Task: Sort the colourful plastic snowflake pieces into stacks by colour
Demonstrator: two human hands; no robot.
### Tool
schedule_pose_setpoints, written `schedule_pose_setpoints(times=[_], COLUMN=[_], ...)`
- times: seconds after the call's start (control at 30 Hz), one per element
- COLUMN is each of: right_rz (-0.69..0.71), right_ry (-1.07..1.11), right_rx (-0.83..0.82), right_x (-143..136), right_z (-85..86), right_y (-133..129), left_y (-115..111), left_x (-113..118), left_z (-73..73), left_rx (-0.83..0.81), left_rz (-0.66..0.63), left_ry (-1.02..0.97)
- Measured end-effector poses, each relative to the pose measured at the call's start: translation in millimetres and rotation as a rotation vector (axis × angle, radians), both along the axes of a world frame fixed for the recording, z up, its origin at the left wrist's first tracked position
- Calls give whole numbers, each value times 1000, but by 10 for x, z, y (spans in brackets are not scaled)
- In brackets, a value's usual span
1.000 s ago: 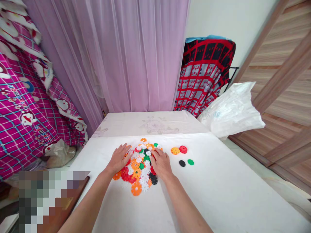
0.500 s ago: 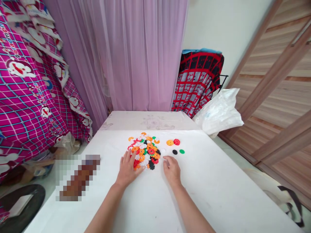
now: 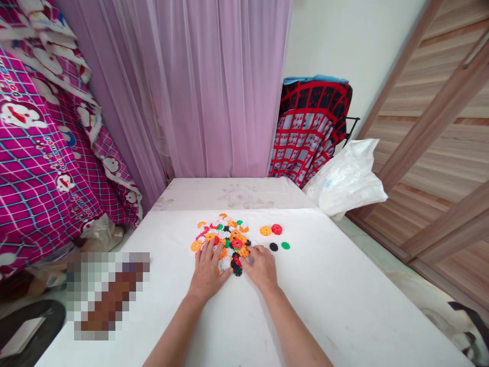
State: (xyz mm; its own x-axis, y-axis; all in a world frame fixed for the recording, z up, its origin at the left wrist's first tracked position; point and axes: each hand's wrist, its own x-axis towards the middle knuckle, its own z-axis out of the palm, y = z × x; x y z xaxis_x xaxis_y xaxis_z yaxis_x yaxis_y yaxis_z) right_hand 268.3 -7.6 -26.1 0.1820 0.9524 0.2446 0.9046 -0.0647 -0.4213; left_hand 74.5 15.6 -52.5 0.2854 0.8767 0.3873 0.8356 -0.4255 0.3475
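Observation:
A pile of small notched plastic discs (image 3: 224, 235) in orange, white, red, black and green lies on the white tabletop. My left hand (image 3: 208, 271) rests on its near left side, fingers spread flat over the discs, holding none of them. My right hand (image 3: 263, 266) touches the pile's right edge, thumb and fingers apart beside red and black discs. Right of the pile lie an orange disc (image 3: 266, 231), a red disc (image 3: 277, 229), a black disc (image 3: 274, 246) and a green disc (image 3: 286, 245). A white disc is partly hidden behind my right fingers.
A blurred-out brownish object (image 3: 110, 295) lies on the table's left side. A white plastic bag (image 3: 349, 178) stands by the far right corner. Purple curtains (image 3: 225, 92) hang behind the table (image 3: 321, 285), and a wooden wardrobe (image 3: 428, 153) is at the right.
My right hand has moved left onto the pile's edge, its fingers opening from a curl. My left hand stays on the discs. The view has shifted slightly.

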Motion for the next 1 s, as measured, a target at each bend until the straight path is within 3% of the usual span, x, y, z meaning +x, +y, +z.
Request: schedule_pose_setpoints(times=[0.1,0.23,0.33,0.77,1.0], right_rz=[1,-40,-55,-73,-76], right_ry=[12,58,78,105,174], right_rx=[-11,-45,-56,-37,119], right_x=[-9,-19,-21,-12,47], right_z=[17,19,6,-41,-154], right_y=[32,57,69,114,10], left_y=[16,81,149,371,344], left_x=[-87,-226,-306,-356,-361], left_z=[-47,-69,-73,83,87], left_rx=[30,6,-1,-85,-126], left_rz=[23,175,219,305,293], left_ry=[-207,-544,-645,-553,-592])
